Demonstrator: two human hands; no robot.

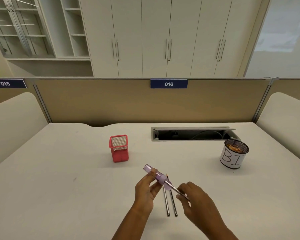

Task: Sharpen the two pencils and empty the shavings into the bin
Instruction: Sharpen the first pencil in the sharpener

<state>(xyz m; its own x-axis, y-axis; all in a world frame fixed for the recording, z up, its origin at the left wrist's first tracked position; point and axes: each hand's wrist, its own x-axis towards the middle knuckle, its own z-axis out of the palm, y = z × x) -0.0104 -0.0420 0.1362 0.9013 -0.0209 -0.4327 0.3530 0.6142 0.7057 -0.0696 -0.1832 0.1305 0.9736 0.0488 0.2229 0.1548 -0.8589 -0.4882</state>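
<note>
While your left hand [145, 187] grips the purple sharpener [154, 174] and your right hand [197, 200] pinches a pencil [174, 187] seated in its mouth, you look to be mid-sharpening. Two more pencils [166, 203] lie on the white desk [59, 170] between your hands. Next, twist steadily, keeping the pencil in line. Farther off stand a red mesh holder [119, 149] and, to the right, the bin [234, 156], shavings already inside. Beyond rise a tan partition [111, 101] and pale cabinets [163, 32].

Bare desk [177, 153] between holder [119, 148] and bin [234, 155]
</note>
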